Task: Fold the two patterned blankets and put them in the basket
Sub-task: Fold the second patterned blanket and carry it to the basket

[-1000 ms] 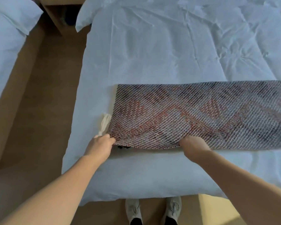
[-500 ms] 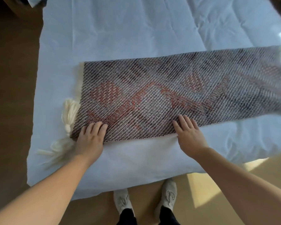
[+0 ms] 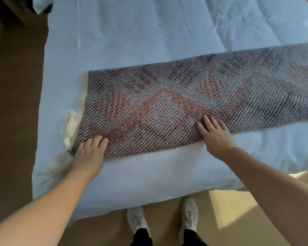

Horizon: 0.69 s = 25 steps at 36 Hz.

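Observation:
A patterned blanket (image 3: 167,107), grey weave with orange-red diamonds, lies folded into a long strip across the pale blue bed (image 3: 132,41). Its right end runs out of view, blurred. Cream tassels (image 3: 72,128) hang out at its left end. My left hand (image 3: 89,151) rests flat on the blanket's near left corner, fingers spread. My right hand (image 3: 215,135) lies flat on the near edge toward the middle, fingers apart. Neither hand grips the cloth. Only one blanket shows, and no basket is in view.
I stand at the foot of the bed; my white shoes (image 3: 137,221) are on the tan floor below the bed's edge. A dark brown floor strip (image 3: 12,121) runs along the bed's left side. A sunlit patch (image 3: 229,210) lies at the lower right.
Both hands let go of the blanket's near edge and now press flat on top of it. The view has tilted down and shifted, so the blanket sits more to the right.

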{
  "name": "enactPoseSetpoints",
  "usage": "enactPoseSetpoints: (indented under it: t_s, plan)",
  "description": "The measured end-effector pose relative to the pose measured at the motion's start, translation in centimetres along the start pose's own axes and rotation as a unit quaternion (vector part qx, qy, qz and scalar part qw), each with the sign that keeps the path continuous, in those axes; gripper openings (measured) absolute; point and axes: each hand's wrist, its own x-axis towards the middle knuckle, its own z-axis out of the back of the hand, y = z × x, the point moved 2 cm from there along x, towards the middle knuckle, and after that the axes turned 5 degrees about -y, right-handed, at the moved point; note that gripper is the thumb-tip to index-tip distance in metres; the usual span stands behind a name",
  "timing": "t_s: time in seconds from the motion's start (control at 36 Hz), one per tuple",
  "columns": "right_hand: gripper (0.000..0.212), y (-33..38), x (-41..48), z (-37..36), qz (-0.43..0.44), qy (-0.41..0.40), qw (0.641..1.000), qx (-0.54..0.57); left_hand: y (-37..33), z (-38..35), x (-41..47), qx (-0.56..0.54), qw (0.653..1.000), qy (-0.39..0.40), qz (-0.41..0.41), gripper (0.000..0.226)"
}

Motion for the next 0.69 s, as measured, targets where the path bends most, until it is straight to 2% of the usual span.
enactPoseSetpoints:
  t_s: [0.11, 0.25, 0.39, 0.44, 0.53, 0.61, 0.69]
  plan:
    - [0.063, -1.7, 0.3, -0.2, -0.001, -0.017, 1.000, 0.005, -4.4, 0.2, 0.8, -0.019, 1.000, 0.009, -0.019, 0.066]
    - [0.062, -6.9, 0.7, -1.3, -0.004, -0.040, 0.999, 0.021, -12.0, 1.0, 4.0, -0.039, 0.996, -0.027, -0.076, 0.074]
    - [0.065, -14.7, 0.5, -3.8, -0.003, -0.012, 0.999, 0.052, -21.6, 2.9, 7.4, -0.058, 0.990, 0.027, -0.125, 0.082]
    - [0.069, -18.3, -0.1, -5.2, 0.028, -0.002, 0.998, 0.056, -25.4, 3.8, 8.4, -0.070, 0.986, 0.066, -0.135, 0.078]
    - [0.090, -23.0, -1.7, -6.0, 0.064, 0.013, 0.995, 0.076, -30.5, 5.1, 9.9, -0.109, 0.979, 0.061, -0.160, 0.073]
    - [0.094, -26.9, -2.2, -6.4, 0.050, -0.004, 0.995, 0.091, -35.2, 6.3, 12.0, -0.134, 0.981, 0.038, -0.135, 0.076]
    - [0.080, -29.6, -1.5, -6.6, 0.016, -0.036, 0.994, 0.100, -39.3, 7.5, 14.1, -0.157, 0.983, 0.038, -0.089, 0.067]
